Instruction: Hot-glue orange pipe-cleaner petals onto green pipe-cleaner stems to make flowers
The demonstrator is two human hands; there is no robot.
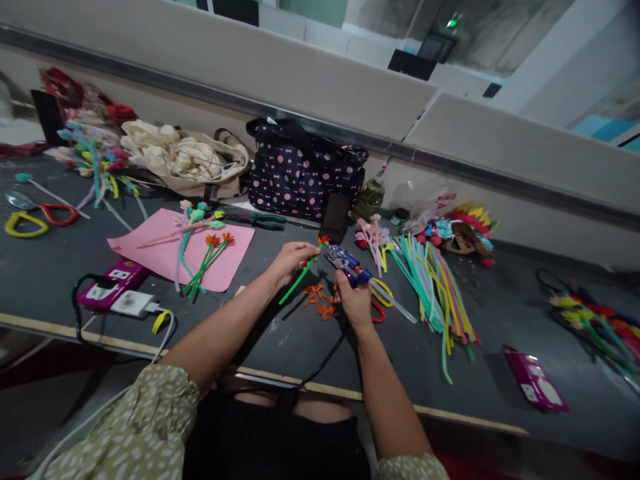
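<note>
In the head view, the right hand (356, 303) is wrapped around a blue, pistol-shaped glue gun (356, 268), and its palm and fingers conceal the grip. The left hand (296, 261) is closed, thumb against fingers, on a slender, bright green fuzzy stem (300, 281), near its upper end; the fingertips cover a short length of it. The stem bears a small orange-red fuzzy flower head (324, 240), seen against an upright black rectangular device (336, 217). The nozzle and the flower head overlap in this view, so contact between them cannot be confirmed. The scissors with yellow and red looped handles (383, 291) are partly hidden behind the gun and the right hand. A bundle of multicoloured fuzzy pieces (595, 320) is cut off by the right edge, and the patterned green sleeve (145, 420) by the lower edge. The stem's long axis runs obliquely from lower left to upper right, flower end uppermost; the gun's barrel points up and to the left, toward the flower head. Both lie above the dark grey tabletop (280, 340), just beyond loose orange fuzzy clippings (327, 310).
</note>
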